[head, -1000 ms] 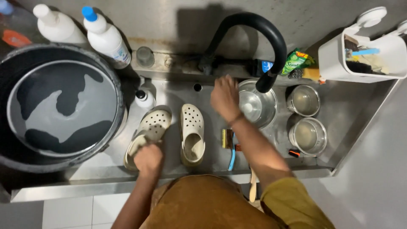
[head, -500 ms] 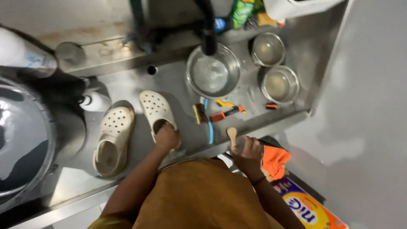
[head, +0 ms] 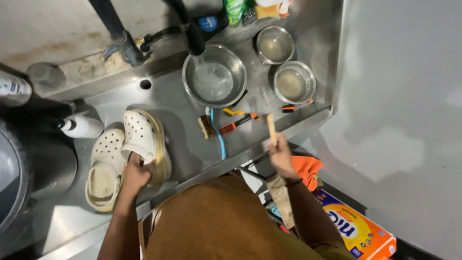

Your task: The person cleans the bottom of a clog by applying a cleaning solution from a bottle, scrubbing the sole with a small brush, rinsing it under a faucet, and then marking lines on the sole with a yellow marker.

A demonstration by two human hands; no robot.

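Left hand [head: 137, 174] fingers grip the cream perforated foam clog [head: 144, 142], tilting it on edge near the sink's [head: 178, 139] front edge; right hand [head: 280, 156] fingers clasp a pale wooden-handled brush [head: 271, 126], lifted ready.

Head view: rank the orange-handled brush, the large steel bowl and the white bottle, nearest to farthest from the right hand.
From the right hand:
1. Orange-handled brush, on the sink floor just beyond it.
2. Large steel bowl, under the tap.
3. White bottle, far left.

Your single head-worn camera looks steeply down from close above the steel sink [head: 168, 144], tilted so the faucet [head: 190, 29] lies far, your torso near, and the grey wall to the right.
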